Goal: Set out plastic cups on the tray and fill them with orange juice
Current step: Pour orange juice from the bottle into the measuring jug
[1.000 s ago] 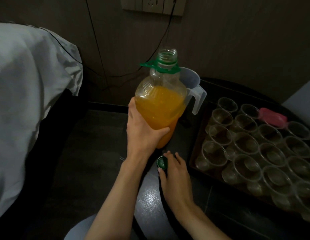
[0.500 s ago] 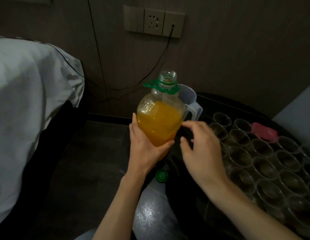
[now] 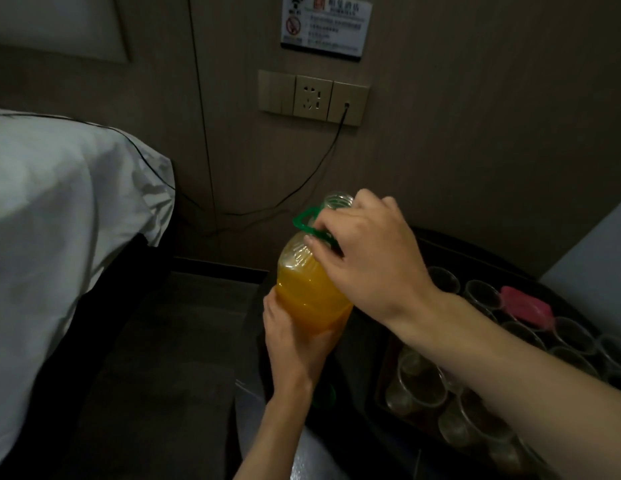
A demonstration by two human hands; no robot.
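An uncapped clear bottle of orange juice (image 3: 307, 289) stands upright above the dark table. My left hand (image 3: 295, 344) grips its lower body from below. My right hand (image 3: 364, 251) curls around the green carry handle (image 3: 304, 218) at the bottle's neck. The green cap (image 3: 326, 394) lies on the table just below my left wrist, partly hidden. Several empty clear plastic cups (image 3: 423, 386) stand in rows on a dark tray (image 3: 382, 396) to the right; my right forearm hides some of them.
A pink object (image 3: 525, 303) lies on the far cups. A bed with white sheets (image 3: 59, 220) fills the left. A wall socket (image 3: 312, 97) with a black cable hangs behind the bottle. The round dark table (image 3: 475, 251) curves behind the tray.
My right hand left the cap on the table, rose past the bottle's side and took hold of the green handle at the neck. The view tilted upward.
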